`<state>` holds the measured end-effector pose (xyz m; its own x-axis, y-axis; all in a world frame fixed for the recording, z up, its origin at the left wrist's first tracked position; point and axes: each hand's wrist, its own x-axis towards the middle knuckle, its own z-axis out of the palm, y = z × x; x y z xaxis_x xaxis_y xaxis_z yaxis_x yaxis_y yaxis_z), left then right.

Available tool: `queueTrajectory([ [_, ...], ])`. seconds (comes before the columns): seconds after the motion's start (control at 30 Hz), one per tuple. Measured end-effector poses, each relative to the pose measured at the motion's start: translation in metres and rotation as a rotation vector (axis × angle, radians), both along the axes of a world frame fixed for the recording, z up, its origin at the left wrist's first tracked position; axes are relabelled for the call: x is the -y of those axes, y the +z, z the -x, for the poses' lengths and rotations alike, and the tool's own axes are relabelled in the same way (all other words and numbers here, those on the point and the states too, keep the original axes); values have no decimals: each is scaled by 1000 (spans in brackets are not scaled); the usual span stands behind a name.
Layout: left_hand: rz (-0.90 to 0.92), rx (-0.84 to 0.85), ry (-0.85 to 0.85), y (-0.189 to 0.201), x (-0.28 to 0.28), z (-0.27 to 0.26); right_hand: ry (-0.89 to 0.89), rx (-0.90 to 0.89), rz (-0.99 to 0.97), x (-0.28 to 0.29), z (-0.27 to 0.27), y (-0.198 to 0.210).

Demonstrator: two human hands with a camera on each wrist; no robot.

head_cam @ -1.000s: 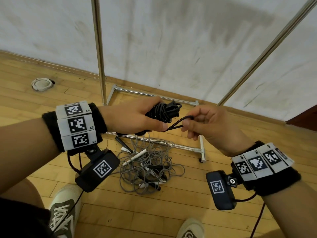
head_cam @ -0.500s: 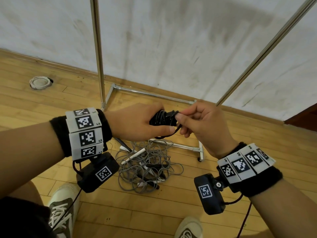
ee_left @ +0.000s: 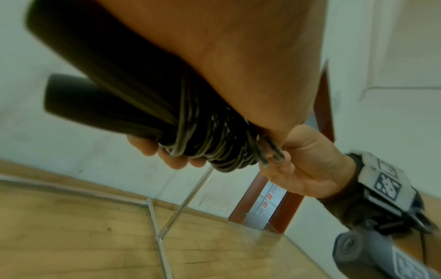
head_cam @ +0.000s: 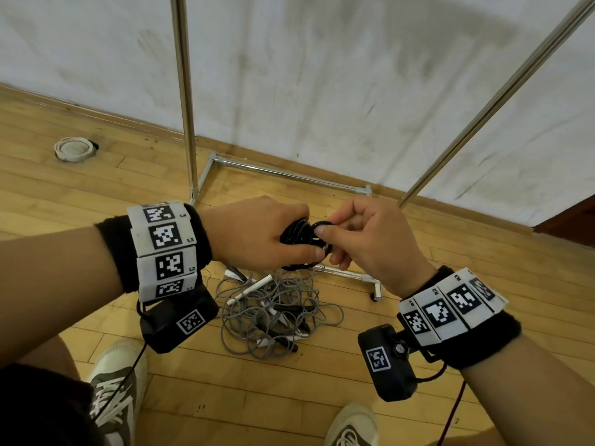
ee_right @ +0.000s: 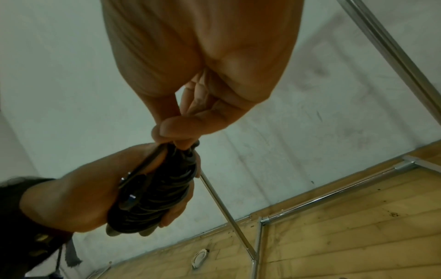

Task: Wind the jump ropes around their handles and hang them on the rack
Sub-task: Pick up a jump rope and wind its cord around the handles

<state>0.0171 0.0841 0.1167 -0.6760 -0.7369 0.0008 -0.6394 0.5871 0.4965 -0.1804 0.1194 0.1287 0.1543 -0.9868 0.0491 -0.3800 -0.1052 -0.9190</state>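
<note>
My left hand (head_cam: 267, 235) grips a black jump rope (head_cam: 297, 235) whose cord is coiled around its two handles (ee_left: 100, 98); the coils (ee_left: 210, 143) show under my palm in the left wrist view. My right hand (head_cam: 363, 239) pinches the last loop of that cord (head_cam: 322, 224) at the bundle's end, thumb against forefinger. From the right wrist, the wound bundle (ee_right: 157, 196) sits in the left palm, right fingertips (ee_right: 171, 130) on its top. A silver metal rack stands behind, with its upright (head_cam: 183, 91) and slanted pole (head_cam: 502, 91).
A tangled heap of grey jump ropes (head_cam: 273, 313) with white and black handles lies on the wooden floor below my hands, inside the rack's base frame (head_cam: 289, 173). My shoes (head_cam: 116, 391) stand near the heap. A white round fitting (head_cam: 74, 149) sits at far left.
The right hand has brought the loose cord loop in from the right to the bundle's end. Both hands have closed together and shifted slightly lower.
</note>
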Motion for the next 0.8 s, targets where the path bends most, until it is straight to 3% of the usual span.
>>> queueTrajectory([
  [0.2, -153, -88, 88, 1, 7, -6, 144, 158, -143, 2, 8, 6],
  [0.33, -229, -114, 66, 1, 3, -5, 132, 76, -37, 3, 9, 4],
  [0.47, -345, -162, 62, 3, -1, 1, 88, 144, -9, 6, 10, 3],
  [0.8, -308, -136, 11, 9, -10, -1, 84, 76, 142, 1, 6, -6],
])
